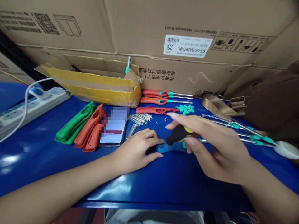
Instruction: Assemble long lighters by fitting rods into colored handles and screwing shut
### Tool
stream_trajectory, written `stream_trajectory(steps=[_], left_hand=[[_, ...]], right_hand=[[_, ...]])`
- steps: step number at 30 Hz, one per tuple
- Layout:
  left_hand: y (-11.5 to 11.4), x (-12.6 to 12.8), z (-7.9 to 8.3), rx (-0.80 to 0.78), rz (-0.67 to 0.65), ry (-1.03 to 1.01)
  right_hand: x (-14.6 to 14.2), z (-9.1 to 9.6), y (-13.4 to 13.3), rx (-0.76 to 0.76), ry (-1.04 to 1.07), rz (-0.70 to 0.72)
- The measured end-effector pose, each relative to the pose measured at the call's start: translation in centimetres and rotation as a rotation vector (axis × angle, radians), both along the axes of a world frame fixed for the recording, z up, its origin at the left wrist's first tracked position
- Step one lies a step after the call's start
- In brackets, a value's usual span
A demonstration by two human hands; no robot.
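A blue gas lighter (171, 147) lies flat on the blue table, pinched at its handle end by my left hand (142, 147). My right hand (210, 146) grips a short black and yellow screwdriver (178, 134), tilted so that its tip meets the lighter body near my left fingertips. Behind them lie small clear and metal parts (140, 118), a few white pins (164, 119) and a pile of teal plastic pieces (185, 109). A red lighter handle (154, 110) rests beside that pile. Part of the blue lighter is hidden by my hands.
Green handle shells (73, 124) and orange ones (90, 130) lie left of a phone (114, 126). Finished-looking red lighters (154, 93) sit by a yellow-taped box (100, 87). A power strip (35, 105) stands far left; metal rods (247, 133) lie right. Cardboard (140, 28) walls the back.
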State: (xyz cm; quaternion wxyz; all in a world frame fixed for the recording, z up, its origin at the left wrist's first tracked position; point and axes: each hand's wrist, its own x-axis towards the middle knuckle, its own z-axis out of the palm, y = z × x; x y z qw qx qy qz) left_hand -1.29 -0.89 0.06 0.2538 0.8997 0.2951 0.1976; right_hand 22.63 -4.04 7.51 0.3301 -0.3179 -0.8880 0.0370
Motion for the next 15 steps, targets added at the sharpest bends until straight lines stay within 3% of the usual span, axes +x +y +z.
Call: stream_trajectory(steps=[3,6,12,15], left_hand=[[-0.02,0.06,-0.03,0.007,0.001,0.003],[-0.01,0.06,-0.07,0.013,0.001,0.001],[0.03,0.06,-0.16,-0.008,-0.009,0.007],[-0.03,0.08,-0.18,-0.004,-0.006,-0.005]], right_hand=[[-0.02,0.21,0.14,0.046,0.019,0.022],[-0.12,0.16,0.2,0.134,0.004,-0.041],[-0.18,-0.2,-0.04,0.015,0.017,0.035],[-0.27,-0.18,0.0,0.085,0.007,0.023]])
